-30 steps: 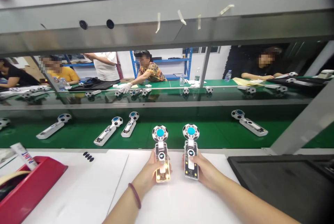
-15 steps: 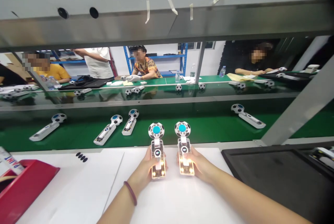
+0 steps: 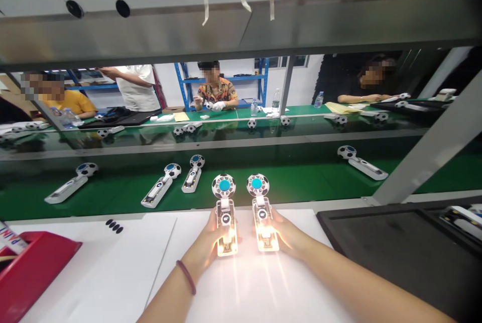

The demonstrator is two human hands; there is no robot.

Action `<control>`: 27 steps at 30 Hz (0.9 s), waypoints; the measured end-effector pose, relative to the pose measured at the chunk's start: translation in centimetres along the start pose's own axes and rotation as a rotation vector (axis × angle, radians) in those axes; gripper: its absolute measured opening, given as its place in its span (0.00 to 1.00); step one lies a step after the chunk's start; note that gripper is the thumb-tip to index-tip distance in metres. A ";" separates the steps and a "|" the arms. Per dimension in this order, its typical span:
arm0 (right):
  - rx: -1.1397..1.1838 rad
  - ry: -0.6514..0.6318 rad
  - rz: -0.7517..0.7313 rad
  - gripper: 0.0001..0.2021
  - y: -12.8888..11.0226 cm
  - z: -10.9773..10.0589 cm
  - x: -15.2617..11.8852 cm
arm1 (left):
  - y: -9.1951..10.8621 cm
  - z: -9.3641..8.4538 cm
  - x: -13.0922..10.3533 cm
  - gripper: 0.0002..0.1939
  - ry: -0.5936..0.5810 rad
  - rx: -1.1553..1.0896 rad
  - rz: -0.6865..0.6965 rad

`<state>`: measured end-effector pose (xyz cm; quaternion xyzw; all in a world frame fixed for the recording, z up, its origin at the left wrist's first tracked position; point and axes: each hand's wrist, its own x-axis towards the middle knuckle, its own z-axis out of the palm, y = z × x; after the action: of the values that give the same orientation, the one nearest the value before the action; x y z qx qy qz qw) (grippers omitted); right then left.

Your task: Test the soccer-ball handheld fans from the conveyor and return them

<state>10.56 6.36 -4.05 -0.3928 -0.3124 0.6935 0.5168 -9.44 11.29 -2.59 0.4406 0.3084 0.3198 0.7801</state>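
My left hand (image 3: 210, 236) is closed around the handle of a handheld fan (image 3: 226, 232). My right hand (image 3: 288, 235) grips a matching handheld fan (image 3: 265, 227). Both fans stand side by side with a small gap, over the white worktop. Each has a round soccer-ball-patterned head with a blue centre, a clear-fronted body and a small round lit display. Warm light glows strongly from the lower part of both bodies, washing out my thumbs there. The fingers behind the handles are mostly hidden.
Several similar fans, one a left fan (image 3: 161, 186), lie on the green conveyor belt (image 3: 286, 162). A red bin (image 3: 41, 267) holds a paint marker; black oval pieces (image 3: 114, 226) lie nearby. At right is a black tray (image 3: 395, 247). Co-workers sit opposite, beyond metal posts (image 3: 425, 127).
The lights on both held fans have become much brighter. Fans on the belt have shifted slightly right. The co-worker opposite has brought both hands together near a ball-patterned piece.
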 end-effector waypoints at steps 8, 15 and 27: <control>0.024 -0.020 0.019 0.19 0.0 -0.4 0.0 | -0.1 -0.2 0.2 0.26 -0.030 -0.016 -0.003; 0.042 0.008 0.002 0.20 -0.1 -0.2 0.0 | -0.1 -0.2 0.2 0.23 -0.021 -0.026 -0.010; 0.069 -0.022 -0.018 0.22 -0.1 -0.2 -0.1 | -0.8 -0.9 0.6 0.37 -0.051 -0.032 0.035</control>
<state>10.74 6.31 -4.07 -0.3643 -0.2975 0.7033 0.5331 -9.52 11.88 -3.78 0.4412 0.2755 0.3269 0.7890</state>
